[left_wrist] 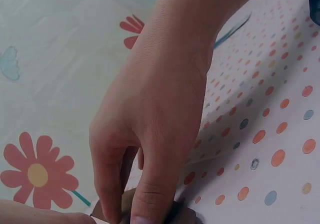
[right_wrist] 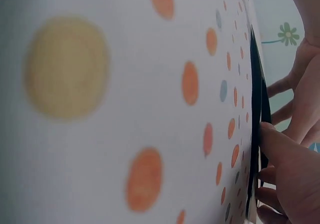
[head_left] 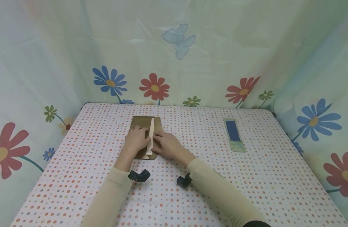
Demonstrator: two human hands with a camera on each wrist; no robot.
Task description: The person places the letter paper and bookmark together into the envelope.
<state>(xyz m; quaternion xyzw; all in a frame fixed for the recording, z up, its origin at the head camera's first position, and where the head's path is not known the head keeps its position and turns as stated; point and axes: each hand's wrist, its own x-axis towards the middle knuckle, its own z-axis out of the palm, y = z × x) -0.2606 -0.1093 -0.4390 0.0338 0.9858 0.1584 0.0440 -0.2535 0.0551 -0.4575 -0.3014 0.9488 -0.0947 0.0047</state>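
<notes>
Head view: left hand (head_left: 137, 138), right hand (head_left: 168, 145) flanked strip (head_left: 152, 128) over card (head_left: 140, 121); likely positioning, I judged; couldn't tell grips; next probably needed steadying.

I see pale curtains (head_left: 208, 22) round the bench's (head_left: 196, 138) far edge and sides, printed with flowers (head_left: 154, 87) and a butterfly (head_left: 180, 41).

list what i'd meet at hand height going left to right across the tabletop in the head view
Left grip → narrow pale strip → right grip → flat pale piece with a blue panel.
</notes>
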